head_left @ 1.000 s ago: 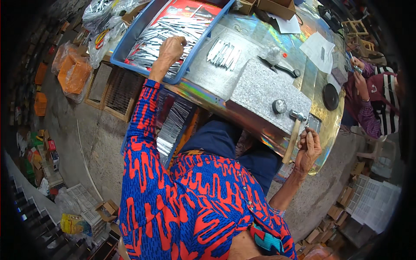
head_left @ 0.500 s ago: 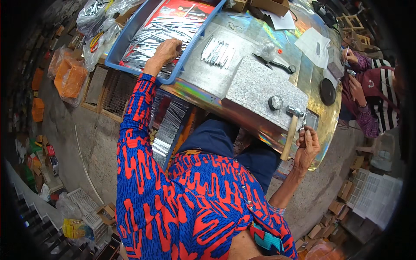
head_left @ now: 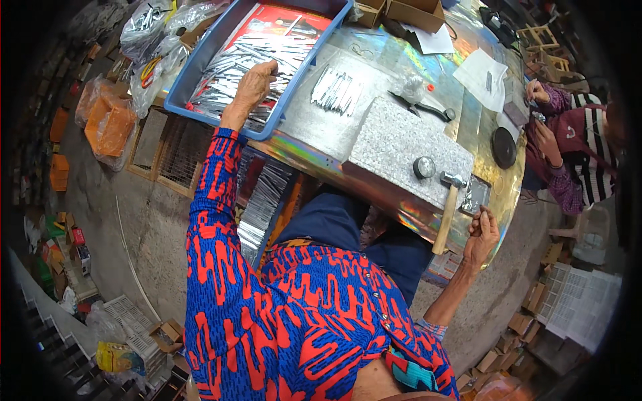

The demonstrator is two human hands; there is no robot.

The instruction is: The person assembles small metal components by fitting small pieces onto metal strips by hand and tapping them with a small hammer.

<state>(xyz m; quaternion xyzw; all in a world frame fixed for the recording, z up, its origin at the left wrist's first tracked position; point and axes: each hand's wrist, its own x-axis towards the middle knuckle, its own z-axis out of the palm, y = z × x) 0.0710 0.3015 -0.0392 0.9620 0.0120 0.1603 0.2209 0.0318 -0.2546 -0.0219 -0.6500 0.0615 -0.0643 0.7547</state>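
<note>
My left hand (head_left: 253, 90) is in the blue plastic tray (head_left: 284, 107), resting on a heap of thin silvery metal strips (head_left: 234, 73). Its fingers are curled in, and whatever they grip is hidden. At the right, my right hand (head_left: 481, 237) has thumb and fingertips pinched together beside a small shallow tray (head_left: 483, 190) of tiny metal bits; anything between them is too small to name. Left of that hand, a hammer (head_left: 447, 220) lies with its head on a speckled stone block (head_left: 394, 137) and its wooden handle over the table edge.
A round dark-rimmed object (head_left: 424, 167) sits on the block. Beyond it are another batch of strips (head_left: 338, 90), black-handled pliers (head_left: 431, 107), paper (head_left: 483, 77) and a black disc (head_left: 503, 147). A co-worker (head_left: 568, 140) sits at the right. Wire-mesh frames (head_left: 177, 150) stand below the tray.
My right hand has drawn back from the small tray, toward me and slightly right. My left hand stays in the strips, shifted only a little.
</note>
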